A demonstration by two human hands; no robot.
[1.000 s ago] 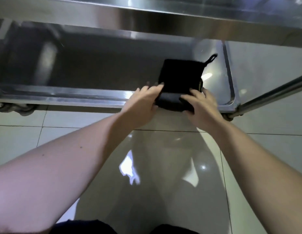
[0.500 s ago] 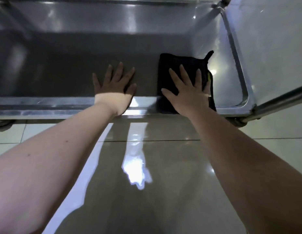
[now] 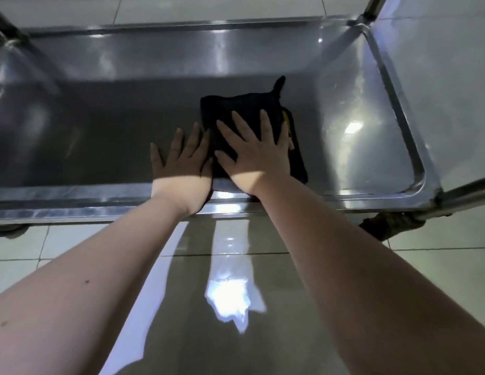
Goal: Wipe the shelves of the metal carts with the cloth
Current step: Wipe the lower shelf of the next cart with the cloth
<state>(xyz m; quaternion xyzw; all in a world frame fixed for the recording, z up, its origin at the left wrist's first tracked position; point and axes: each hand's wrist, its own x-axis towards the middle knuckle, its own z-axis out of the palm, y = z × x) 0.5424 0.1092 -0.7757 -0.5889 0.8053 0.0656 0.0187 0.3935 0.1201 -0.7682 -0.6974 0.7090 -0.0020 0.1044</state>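
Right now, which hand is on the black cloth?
The right hand, spread flat on top of the black cloth. The left hand lies flat on the bare metal shelf just beside the cloth's left edge.

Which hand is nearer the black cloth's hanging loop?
Right. The right hand lies flat on the black cloth below its loop; the left hand rests on the shelf beside it.
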